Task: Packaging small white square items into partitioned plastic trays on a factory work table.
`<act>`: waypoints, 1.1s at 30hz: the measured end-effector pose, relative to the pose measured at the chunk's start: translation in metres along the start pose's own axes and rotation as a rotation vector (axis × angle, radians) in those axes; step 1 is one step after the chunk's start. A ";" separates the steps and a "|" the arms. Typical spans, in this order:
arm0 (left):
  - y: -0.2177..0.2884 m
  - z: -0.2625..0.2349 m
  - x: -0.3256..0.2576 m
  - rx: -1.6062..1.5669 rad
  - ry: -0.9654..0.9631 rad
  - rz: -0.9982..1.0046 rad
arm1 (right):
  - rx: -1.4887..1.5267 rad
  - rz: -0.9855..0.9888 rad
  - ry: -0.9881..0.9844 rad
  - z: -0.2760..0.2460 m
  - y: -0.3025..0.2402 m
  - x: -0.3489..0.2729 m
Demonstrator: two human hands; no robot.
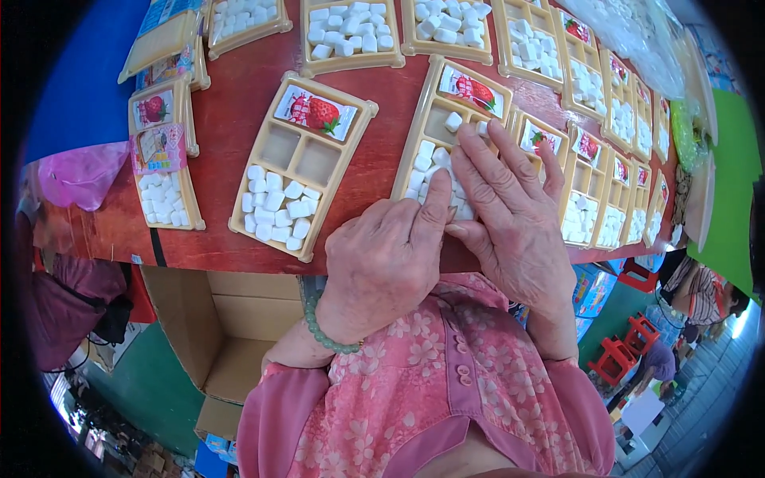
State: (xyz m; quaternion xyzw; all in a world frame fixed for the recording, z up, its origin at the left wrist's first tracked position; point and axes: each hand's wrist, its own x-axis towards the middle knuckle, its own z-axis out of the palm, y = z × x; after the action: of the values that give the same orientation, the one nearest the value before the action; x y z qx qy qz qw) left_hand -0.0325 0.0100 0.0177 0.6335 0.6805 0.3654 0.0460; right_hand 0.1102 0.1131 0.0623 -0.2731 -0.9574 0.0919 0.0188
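White cubes (425, 150) lie beside right fingers (480, 182) — outstretched, loose — and left fingers (433, 209), curled, grip unclear.

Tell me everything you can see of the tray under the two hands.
The tray is beige, plastic-looking, with raised rims and dividers. It lies slanted on the red table, its far end toward the right. That end holds a white packet with a strawberry picture; smaller compartments follow, then white cubes nearer the person. One cube sits in the left small compartment. The left hand and right hand reach over the cubes, hiding the near edge.
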 end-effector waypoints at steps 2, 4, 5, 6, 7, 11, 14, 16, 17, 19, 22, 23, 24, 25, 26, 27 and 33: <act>0.000 0.001 0.000 0.004 0.009 0.008 | -0.002 0.000 -0.010 0.000 0.001 -0.001; 0.000 0.001 0.000 -0.010 0.004 0.004 | -0.002 -0.002 -0.019 0.000 0.003 -0.002; 0.000 0.001 0.000 -0.023 -0.001 -0.001 | 0.029 -0.006 -0.011 0.001 0.005 -0.003; -0.001 0.001 0.000 -0.024 -0.002 -0.001 | 0.061 -0.010 -0.002 0.001 0.005 -0.003; -0.002 0.002 0.000 -0.019 0.036 0.007 | 0.062 -0.010 -0.002 0.000 0.005 -0.003; -0.001 0.002 0.002 0.011 0.130 -0.032 | 0.080 0.015 -0.021 -0.003 0.002 -0.008; -0.002 0.007 0.001 0.008 0.149 -0.046 | -0.009 0.008 -0.055 0.007 0.003 -0.011; 0.002 0.002 0.002 0.016 0.095 -0.074 | -0.050 0.005 -0.046 0.008 0.002 -0.011; 0.004 -0.001 0.003 0.021 0.042 -0.100 | 0.003 0.017 -0.042 0.007 0.002 -0.011; 0.005 -0.003 0.005 0.033 0.014 -0.106 | 0.057 0.029 -0.038 0.006 0.002 -0.011; 0.006 -0.004 0.005 0.049 -0.013 -0.116 | -0.039 0.018 -0.060 0.007 0.004 -0.010; 0.005 -0.003 0.005 0.050 -0.012 -0.118 | -0.049 0.012 -0.060 0.007 0.004 -0.010; 0.004 -0.001 0.004 0.050 -0.011 -0.117 | -0.059 0.007 -0.059 0.007 0.004 -0.010; 0.001 0.002 0.002 0.076 0.020 -0.087 | -0.058 0.007 -0.058 0.007 0.004 -0.010; 0.000 0.003 0.002 0.102 0.051 -0.057 | -0.053 0.004 -0.056 0.006 0.004 -0.010; 0.000 0.003 0.002 0.103 0.051 -0.057 | -0.048 0.001 -0.054 0.006 0.004 -0.010; 0.000 0.004 0.001 0.096 0.059 -0.056 | -0.013 -0.020 -0.086 -0.004 -0.003 -0.019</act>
State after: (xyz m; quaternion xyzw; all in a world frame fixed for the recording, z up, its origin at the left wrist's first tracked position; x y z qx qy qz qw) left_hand -0.0309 0.0123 0.0149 0.6047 0.7157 0.3494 0.0058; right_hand 0.1253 0.1014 0.0667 -0.2596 -0.9606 0.0969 -0.0231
